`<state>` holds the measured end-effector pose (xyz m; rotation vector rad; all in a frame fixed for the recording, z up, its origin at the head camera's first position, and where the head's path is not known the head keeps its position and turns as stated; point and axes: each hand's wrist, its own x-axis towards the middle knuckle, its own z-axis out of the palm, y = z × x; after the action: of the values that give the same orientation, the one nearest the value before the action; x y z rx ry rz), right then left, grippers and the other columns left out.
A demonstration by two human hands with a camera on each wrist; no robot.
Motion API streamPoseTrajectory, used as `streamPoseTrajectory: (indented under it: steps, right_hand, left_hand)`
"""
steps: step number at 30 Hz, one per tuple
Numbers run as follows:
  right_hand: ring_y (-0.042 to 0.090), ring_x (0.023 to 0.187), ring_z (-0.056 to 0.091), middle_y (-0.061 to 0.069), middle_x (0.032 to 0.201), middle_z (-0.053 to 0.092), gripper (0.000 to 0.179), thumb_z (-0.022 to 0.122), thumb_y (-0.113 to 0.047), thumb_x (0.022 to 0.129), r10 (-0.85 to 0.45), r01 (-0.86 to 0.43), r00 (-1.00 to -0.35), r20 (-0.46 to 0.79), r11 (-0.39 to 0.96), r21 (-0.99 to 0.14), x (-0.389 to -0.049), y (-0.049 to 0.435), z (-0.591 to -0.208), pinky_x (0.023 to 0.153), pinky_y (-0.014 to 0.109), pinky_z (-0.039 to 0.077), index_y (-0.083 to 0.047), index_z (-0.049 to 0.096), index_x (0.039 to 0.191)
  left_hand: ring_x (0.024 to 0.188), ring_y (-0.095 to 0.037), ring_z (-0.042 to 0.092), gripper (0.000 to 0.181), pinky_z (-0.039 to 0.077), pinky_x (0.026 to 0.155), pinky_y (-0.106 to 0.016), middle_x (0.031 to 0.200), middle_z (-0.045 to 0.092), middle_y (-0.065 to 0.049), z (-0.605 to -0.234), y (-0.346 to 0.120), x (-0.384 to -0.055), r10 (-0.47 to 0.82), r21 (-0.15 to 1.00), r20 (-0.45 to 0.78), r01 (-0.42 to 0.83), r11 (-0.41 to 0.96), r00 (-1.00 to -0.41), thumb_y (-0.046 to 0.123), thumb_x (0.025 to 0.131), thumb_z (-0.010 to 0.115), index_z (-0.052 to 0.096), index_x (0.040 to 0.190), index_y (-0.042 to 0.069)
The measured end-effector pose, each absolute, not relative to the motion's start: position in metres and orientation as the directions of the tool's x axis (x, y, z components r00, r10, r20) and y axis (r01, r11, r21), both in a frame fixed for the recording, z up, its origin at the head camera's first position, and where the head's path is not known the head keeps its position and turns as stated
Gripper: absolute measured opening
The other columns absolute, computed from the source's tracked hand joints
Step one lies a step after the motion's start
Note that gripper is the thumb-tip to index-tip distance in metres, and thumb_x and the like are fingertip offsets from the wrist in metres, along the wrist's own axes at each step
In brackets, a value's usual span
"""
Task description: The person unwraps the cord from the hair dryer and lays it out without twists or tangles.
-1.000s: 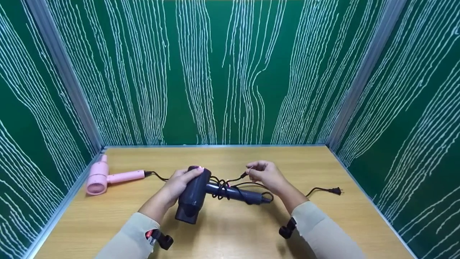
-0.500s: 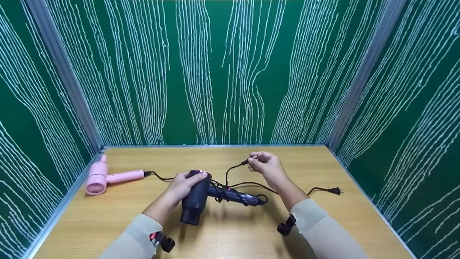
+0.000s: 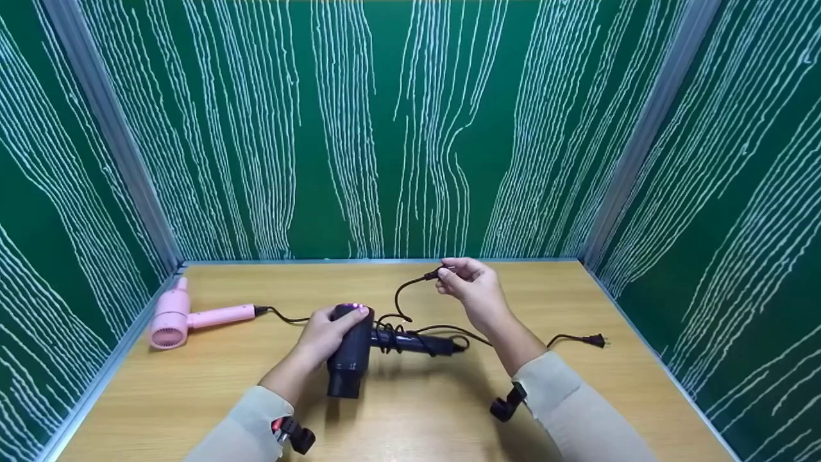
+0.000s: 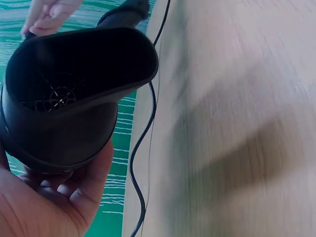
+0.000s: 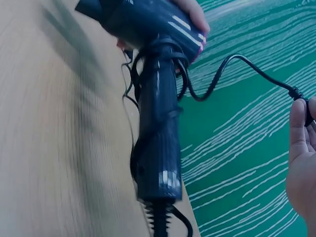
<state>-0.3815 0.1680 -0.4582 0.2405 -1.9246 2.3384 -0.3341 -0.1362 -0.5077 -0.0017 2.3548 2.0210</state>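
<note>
My left hand [image 3: 326,335] grips the barrel of a dark hair dryer [image 3: 349,350], its thumb over the back end near some pink lights. The dryer is held above the table, nozzle [image 4: 84,64] toward me and handle [image 5: 160,118] pointing right. Its black cord [image 3: 388,339] winds round the handle in several loops. Up and to the right, my right hand [image 3: 478,292] pinches the plug [image 3: 434,274] at the cord's end between thumb and fingers. From the plug a loose stretch of cord [image 5: 232,59] curves back to the coils.
A pink hair dryer [image 3: 172,317] lies at the table's left. Its cord passes behind the dark dryer and my right wrist to a black plug [image 3: 596,340] on the right. Green walls with white lines enclose the wooden table [image 3: 410,423] on three sides.
My right hand has moved up and away with the plug, and the loose stretch of cord has grown longer. The dark dryer has tipped slightly, its handle end shifting left and up.
</note>
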Motion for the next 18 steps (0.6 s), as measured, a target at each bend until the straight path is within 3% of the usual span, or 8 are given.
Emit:
streamPoseTrajectory:
  steps: [12, 18]
  right_hand:
    - [0.017, 0.082, 0.079, 0.006, 0.097, 0.077, 0.02, 0.076, 0.003, 0.104, -0.103, -0.183, -0.973, 0.205, -0.188, -0.965, -0.369, 0.16, -0.456, 0.083, 0.031, 0.07, 0.001, 0.076, 0.124]
    - [0.015, 0.079, 0.078, 0.005, 0.093, 0.075, 0.018, 0.075, 0.004, 0.103, -0.13, -0.171, -0.971, 0.198, -0.195, -0.966, -0.368, 0.163, -0.461, 0.078, 0.028, 0.069, -0.003, 0.079, 0.119]
  left_hand:
    - [0.087, -0.027, 0.076, 0.057, 0.065, 0.075, -0.034, 0.108, 0.076, -0.018, -0.507, -0.136, -0.337, -0.114, 0.993, -0.009, -0.022, 0.114, -0.993, 0.051, 0.103, 0.082, 0.073, 0.128, 0.0]
    - [0.086, -0.025, 0.075, 0.054, 0.064, 0.075, -0.033, 0.106, 0.076, -0.015, -0.504, -0.138, -0.338, -0.149, 0.998, -0.006, -0.014, 0.056, -0.989, 0.051, 0.103, 0.082, 0.075, 0.123, 0.001]
